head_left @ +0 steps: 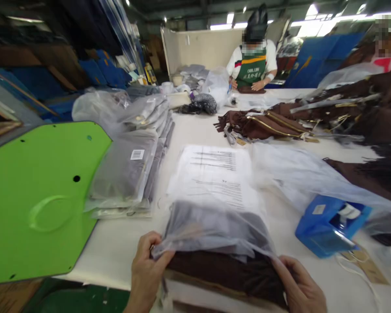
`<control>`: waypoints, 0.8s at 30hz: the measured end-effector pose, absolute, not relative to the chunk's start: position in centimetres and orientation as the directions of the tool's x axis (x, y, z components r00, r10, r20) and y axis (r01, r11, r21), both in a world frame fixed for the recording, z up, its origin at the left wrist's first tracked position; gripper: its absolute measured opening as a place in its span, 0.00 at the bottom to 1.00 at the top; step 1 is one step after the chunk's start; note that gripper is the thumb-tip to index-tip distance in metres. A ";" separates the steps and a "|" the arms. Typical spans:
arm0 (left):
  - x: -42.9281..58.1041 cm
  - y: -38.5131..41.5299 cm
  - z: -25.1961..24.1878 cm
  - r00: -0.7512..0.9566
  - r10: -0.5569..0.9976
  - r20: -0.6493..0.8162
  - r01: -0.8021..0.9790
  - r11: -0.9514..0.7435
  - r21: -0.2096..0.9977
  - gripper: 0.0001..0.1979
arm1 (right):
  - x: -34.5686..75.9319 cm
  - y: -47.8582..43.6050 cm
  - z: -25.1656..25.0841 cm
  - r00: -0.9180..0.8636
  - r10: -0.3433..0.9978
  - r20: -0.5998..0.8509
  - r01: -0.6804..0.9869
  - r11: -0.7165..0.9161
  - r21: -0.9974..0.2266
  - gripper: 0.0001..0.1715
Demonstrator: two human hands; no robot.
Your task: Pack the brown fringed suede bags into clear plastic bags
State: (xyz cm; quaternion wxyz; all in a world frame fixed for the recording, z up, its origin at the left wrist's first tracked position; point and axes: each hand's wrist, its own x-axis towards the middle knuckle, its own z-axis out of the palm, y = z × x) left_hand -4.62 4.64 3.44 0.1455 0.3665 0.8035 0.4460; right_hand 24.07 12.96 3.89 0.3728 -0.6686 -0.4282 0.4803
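Note:
A folded dark brown cloth [221, 271] lies partly inside a clear plastic bag [211, 217] at the table's near edge. My left hand [148, 265] pinches the left corner of the bag's mouth between thumb and fingers. At the opposite corner, my right hand [298, 282] grips the bag's edge, with some fingertips hidden behind plastic and cloth. The bag's film is pulled over the far part of the cloth, while the near part shows uncovered. Printed paper sheets [215, 169] lie just beyond the bag.
Left of the sheets stands a stack of bagged grey garments [124, 169], beside a green board [35, 174]. A blue tape dispenser [329, 224] sits at right near clear bags [289, 169]. Brown fringed cloths [267, 121] lie farther back. A person in a green apron [252, 69] stands across the table.

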 end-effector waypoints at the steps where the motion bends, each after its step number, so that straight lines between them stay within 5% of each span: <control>1: -4.6 5.7 3.6 -0.694 0.716 0.078 0.440 0.336 0.833 0.13 | 23.8 13.5 3.9 0.165 0.945 -0.282 0.230 -0.315 -0.921 0.25; 6: -4.6 8.3 3.4 -0.672 0.726 0.143 0.483 0.284 0.828 0.12 | 23.5 14.2 3.0 0.125 0.988 0.087 0.421 0.027 -0.906 0.24; 11: -4.6 7.6 2.3 -0.647 0.732 0.211 0.527 0.230 0.818 0.12 | 24.4 13.3 0.8 -0.056 0.825 0.562 0.713 0.427 -0.556 0.17; 17: -4.4 7.1 1.6 -0.646 0.723 0.244 0.542 0.211 0.813 0.15 | 24.3 13.3 0.1 -0.157 0.729 0.666 0.798 0.491 -0.349 0.17; 22: -4.2 7.4 1.4 -0.673 0.699 0.240 0.532 0.232 0.814 0.18 | 23.9 14.3 1.3 -0.318 0.608 0.728 0.862 0.505 -0.045 0.17; 24: -4.2 7.6 1.4 -0.686 0.688 0.234 0.525 0.246 0.815 0.19 | 23.7 14.5 1.6 -0.328 0.587 0.740 0.855 0.518 -0.032 0.17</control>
